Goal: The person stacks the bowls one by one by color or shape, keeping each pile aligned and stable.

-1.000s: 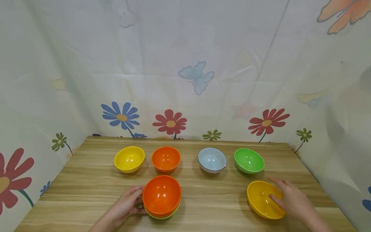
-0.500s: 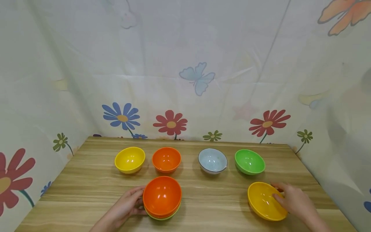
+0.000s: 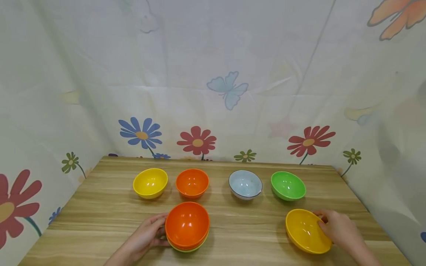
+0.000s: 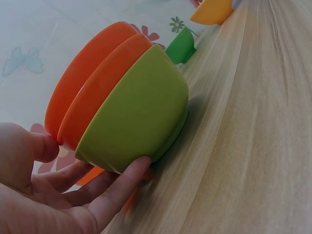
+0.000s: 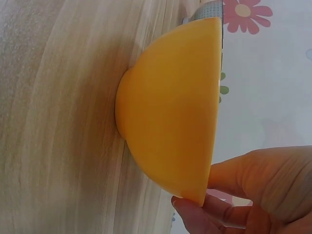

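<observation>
My left hand (image 3: 148,235) holds the left side of a stack of bowls (image 3: 187,224). In the left wrist view, two orange bowls (image 4: 80,83) sit nested in a green bowl (image 4: 141,107); the thumb is at an orange rim and fingertips touch the green wall. At the right, my right hand (image 3: 339,227) pinches the rim of a yellow bowl (image 3: 306,231), thumb inside and fingers outside. The right wrist view shows that yellow bowl (image 5: 175,107) from the side, its foot at or very near the tabletop.
Along the back of the wooden table (image 3: 100,207) stand a yellow bowl (image 3: 150,183), an orange bowl (image 3: 192,183), a pale blue bowl with a dark rim (image 3: 245,184) and a green bowl (image 3: 288,186). A flower-printed curtain (image 3: 213,92) hangs behind.
My right hand has closed its fingers on the yellow bowl's right rim, after being spread over it. The left hand and its stack have stayed in place.
</observation>
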`<state>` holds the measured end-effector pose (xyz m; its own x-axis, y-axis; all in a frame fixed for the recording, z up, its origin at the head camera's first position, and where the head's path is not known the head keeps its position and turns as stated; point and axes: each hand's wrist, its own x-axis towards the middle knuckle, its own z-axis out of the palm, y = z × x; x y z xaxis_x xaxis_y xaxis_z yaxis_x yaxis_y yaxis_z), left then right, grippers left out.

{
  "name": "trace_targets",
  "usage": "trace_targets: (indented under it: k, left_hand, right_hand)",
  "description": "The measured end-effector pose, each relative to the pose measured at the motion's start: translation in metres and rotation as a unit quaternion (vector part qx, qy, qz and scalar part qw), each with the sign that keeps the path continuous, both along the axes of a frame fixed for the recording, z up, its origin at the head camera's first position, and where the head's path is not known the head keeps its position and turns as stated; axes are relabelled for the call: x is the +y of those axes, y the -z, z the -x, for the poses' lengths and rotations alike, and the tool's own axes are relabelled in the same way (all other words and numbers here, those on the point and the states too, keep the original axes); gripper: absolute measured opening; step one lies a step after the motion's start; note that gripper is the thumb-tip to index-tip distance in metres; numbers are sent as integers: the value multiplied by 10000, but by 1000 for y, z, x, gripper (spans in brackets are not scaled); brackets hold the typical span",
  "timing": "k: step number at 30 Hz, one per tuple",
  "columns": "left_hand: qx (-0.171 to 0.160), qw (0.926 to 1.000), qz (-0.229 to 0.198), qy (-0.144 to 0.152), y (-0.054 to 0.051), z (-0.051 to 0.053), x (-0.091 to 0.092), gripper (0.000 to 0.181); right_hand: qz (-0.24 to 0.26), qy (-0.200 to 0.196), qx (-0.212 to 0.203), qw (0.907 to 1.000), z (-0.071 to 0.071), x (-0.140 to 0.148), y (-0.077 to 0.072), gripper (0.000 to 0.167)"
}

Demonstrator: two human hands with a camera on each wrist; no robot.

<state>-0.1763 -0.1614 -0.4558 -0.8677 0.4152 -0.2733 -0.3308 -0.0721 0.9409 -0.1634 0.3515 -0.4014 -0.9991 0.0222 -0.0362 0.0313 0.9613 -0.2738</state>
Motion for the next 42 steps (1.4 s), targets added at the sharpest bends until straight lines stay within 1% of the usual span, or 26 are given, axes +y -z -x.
trace_targets:
  k: [4,7,13,24,31,42]
  left_hand:
    - [-28,10000,26,-39,0,0,0,57]
    - [7,10000,14,-30,1,0,0,57]
    - [11,10000,8,-18,0,0,0,57]
    - [36,10000,69,-20,-2,-1,1,57]
    - [-16,9999,-100,42,-1,1,1,59]
    - [17,10000,-69,-15,0,1,1,57]
  right_hand:
    - [123,151,-217,9996,0,-1,-1,25]
    - [171,183,-276,9993,0,-1,-1,24]
    - [206,145,-207,9995,-1,0,1,23]
    - [71,109,-60,9999,0,1,2,23]
    - [-76,107,18,9999,1,-4,1,24]
    - [-177,61,251,9995,3,-13,0,22]
